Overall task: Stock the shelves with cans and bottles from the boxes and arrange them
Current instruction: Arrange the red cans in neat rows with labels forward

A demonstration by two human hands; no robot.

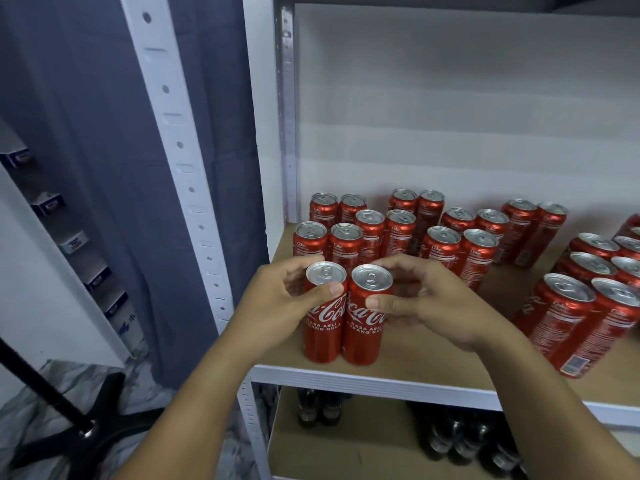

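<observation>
Fingers of your left hand (277,299) grip the left can (323,313); your right hand (426,303) grips the right can (367,317). Both stand touching at the shelf's (381,377) near edge. Pulling them nearer risks tipping them off.

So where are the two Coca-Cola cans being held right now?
In the head view, the two Coca-Cola cans stand touching at the shelf front-left edge, the left hand and right hand each gripping one.
</observation>
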